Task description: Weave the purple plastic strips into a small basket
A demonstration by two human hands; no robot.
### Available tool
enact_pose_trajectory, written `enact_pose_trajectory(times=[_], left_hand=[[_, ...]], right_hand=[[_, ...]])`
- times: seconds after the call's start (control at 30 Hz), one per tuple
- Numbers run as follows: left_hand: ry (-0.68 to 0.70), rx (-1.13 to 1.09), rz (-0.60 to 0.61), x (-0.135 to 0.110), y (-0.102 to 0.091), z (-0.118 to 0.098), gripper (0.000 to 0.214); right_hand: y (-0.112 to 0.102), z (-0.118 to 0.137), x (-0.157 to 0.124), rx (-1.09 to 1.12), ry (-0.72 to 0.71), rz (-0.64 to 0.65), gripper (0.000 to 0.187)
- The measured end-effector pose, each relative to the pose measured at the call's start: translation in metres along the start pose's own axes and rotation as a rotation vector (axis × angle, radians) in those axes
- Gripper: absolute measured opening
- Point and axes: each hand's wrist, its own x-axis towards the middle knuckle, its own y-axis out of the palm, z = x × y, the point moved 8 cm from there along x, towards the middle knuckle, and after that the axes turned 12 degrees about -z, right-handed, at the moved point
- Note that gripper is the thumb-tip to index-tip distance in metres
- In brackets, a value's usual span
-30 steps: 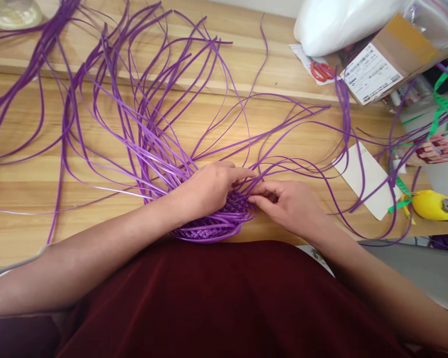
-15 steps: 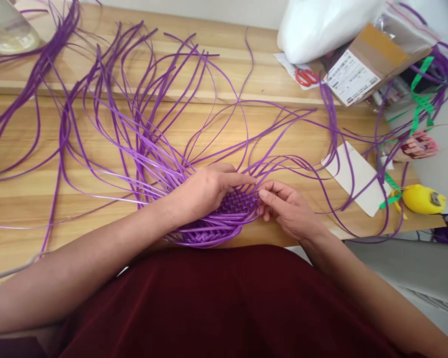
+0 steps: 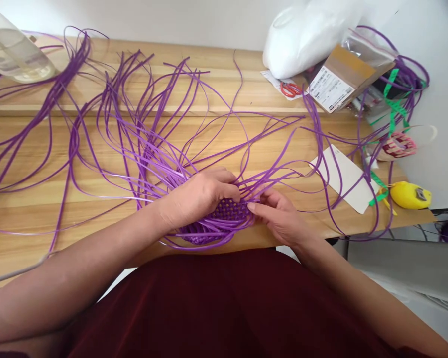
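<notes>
A small woven purple mat lies at the near edge of the wooden table, with several long purple plastic strips fanning out from it. My left hand rests on top of the weave, fingers curled and pressing down on strips. My right hand is at the mat's right edge, thumb and fingers pinched on a purple strip there. Both hands almost touch over the weave.
A clear container stands at the far left. At the far right are a white bag, a cardboard box, red scissors, a white card, a yellow tape measure and green ribbon.
The view has tilted up, showing more wall. My right hand slid slightly left and down against the mat's edge. My left hand's fingers curled in over the weave.
</notes>
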Motion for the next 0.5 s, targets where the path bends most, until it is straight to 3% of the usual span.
enact_pose_trajectory(times=[0.1,0.3,0.37,0.5], left_hand=[[0.025,0.063,0.017,-0.001,0.000,-0.003,0.029],[0.072,0.117,0.017,-0.002,-0.002,-0.010,0.029],[0.102,0.138,0.034,-0.001,-0.002,-0.013,0.031],[0.187,0.186,0.075,0.004,0.000,-0.021,0.031]], right_hand=[[-0.006,0.004,-0.001,0.030,-0.110,-0.150,0.029],[-0.011,0.002,-0.009,0.228,-0.085,-0.253,0.044],[-0.011,0.003,-0.010,0.208,-0.074,-0.242,0.045],[0.003,0.000,-0.005,-0.054,-0.046,-0.111,0.040]])
